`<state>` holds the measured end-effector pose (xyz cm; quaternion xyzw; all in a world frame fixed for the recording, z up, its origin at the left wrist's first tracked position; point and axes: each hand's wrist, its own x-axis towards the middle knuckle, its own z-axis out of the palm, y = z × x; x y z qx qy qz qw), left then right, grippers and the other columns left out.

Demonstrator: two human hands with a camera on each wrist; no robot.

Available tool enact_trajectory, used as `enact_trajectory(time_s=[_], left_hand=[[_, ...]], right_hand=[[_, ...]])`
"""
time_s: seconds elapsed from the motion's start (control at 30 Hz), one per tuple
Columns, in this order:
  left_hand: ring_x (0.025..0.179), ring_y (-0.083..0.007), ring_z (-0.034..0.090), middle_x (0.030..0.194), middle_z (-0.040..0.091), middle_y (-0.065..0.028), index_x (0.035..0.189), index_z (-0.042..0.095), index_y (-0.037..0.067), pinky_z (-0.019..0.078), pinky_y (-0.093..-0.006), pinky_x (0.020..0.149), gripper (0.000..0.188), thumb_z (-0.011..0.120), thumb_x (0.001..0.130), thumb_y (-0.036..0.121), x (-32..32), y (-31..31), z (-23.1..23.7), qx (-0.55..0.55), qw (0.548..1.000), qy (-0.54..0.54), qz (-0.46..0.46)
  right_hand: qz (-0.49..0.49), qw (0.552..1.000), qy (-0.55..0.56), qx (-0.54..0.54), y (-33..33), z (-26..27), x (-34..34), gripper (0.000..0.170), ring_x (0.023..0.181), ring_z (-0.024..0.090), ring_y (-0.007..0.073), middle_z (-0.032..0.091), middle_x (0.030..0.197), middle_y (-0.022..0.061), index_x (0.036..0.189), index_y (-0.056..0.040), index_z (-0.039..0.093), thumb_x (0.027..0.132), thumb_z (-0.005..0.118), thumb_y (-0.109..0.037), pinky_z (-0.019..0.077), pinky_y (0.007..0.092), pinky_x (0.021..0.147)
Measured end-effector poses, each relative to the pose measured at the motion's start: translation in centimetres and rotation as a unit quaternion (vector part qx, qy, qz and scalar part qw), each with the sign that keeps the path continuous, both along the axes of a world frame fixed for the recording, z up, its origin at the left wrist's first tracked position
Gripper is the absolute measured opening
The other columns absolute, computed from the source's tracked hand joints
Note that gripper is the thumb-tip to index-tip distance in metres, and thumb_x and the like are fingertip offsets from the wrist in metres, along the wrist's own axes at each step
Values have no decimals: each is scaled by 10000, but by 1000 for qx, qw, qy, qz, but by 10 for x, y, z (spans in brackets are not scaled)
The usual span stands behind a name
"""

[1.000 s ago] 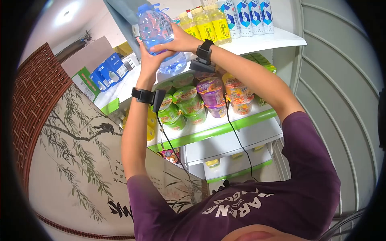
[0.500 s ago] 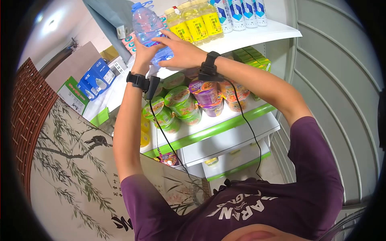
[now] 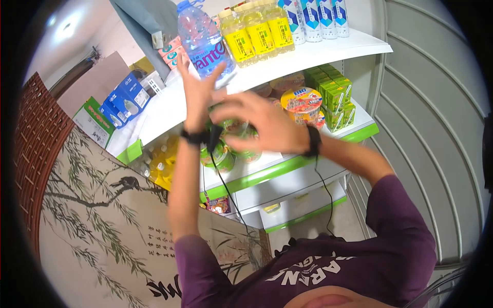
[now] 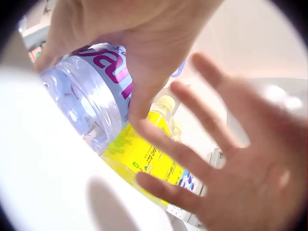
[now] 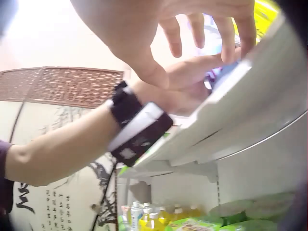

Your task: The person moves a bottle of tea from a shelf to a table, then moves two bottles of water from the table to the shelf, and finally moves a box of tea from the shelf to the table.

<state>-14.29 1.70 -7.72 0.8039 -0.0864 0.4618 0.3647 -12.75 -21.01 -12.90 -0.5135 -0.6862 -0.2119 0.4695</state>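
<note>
A large clear-blue water bottle (image 3: pixel 203 41) with a purple-lettered label stands on the top white shelf. Just in front of it, my left hand (image 3: pixel 196 95) is raised with thumb and fingers spread; in the left wrist view this hand (image 4: pixel 125 43) overlaps the bottle's label (image 4: pixel 108 65). My right hand (image 3: pixel 267 123), blurred, hangs lower and to the right, before the shelf edge. Its fingers are spread and loosely bent, with nothing in them. Seen from the right wrist, the fingers (image 5: pixel 197 33) pass in front of the left hand.
Yellow-labelled drink bottles (image 3: pixel 259 36) stand right of the water bottle, then blue-and-white cans (image 3: pixel 321 20). Below are instant noodle tubs (image 3: pixel 302 102) and green drink cartons (image 3: pixel 334 95). Blue boxes (image 3: pixel 126 100) sit on the left shelf. Cables trail from both wrists.
Both hands held the big bottle before; it now stands on the top shelf, let go. My right hand has drawn back down and right, while the left has dropped slightly below the bottle.
</note>
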Motion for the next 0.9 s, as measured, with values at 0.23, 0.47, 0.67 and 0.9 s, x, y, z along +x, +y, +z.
enact_trajectory(time_s=[0.23, 0.47, 0.67, 0.9], left_hand=[[1162, -362, 675, 1218, 714, -194, 1219, 702, 24, 504, -436, 1034, 354, 785, 891, 128, -154, -122, -325, -30, 981, 160, 103], [1064, -324, 725, 1169, 746, -160, 1254, 729, 113, 565, -396, 924, 340, 716, 935, 228, -224, -160, -455, -22, 863, 500, -72], [830, -308, 710, 999, 721, -170, 1128, 685, -23, 559, -397, 724, 267, 702, 880, 75, -213, -159, -440, -148, 890, 415, -119], [885, -324, 698, 1019, 711, -177, 1127, 678, -21, 554, -404, 766, 274, 700, 866, 60, -276, -148, -476, -206, 882, 419, -65]], right_hand=[[44, 885, 412, -213, -87, -213, -33, 245, 967, 694, 153, 731, 1040, 58, 1096, -50, 699, 940, 777, -222, 544, 332, 908], [30, 807, 504, -307, -104, -346, -89, 231, 922, 690, 131, 728, 1024, 47, 1128, -66, 694, 975, 740, -233, 563, 309, 835], [69, 921, 267, -275, -47, -321, -92, 264, 860, 687, 299, 705, 960, 84, 1164, -113, 698, 977, 681, -298, 555, 417, 814], [72, 854, 287, -427, -25, -323, -146, 390, 944, 681, 310, 706, 1042, 114, 1210, -154, 683, 977, 641, -464, 540, 420, 845]])
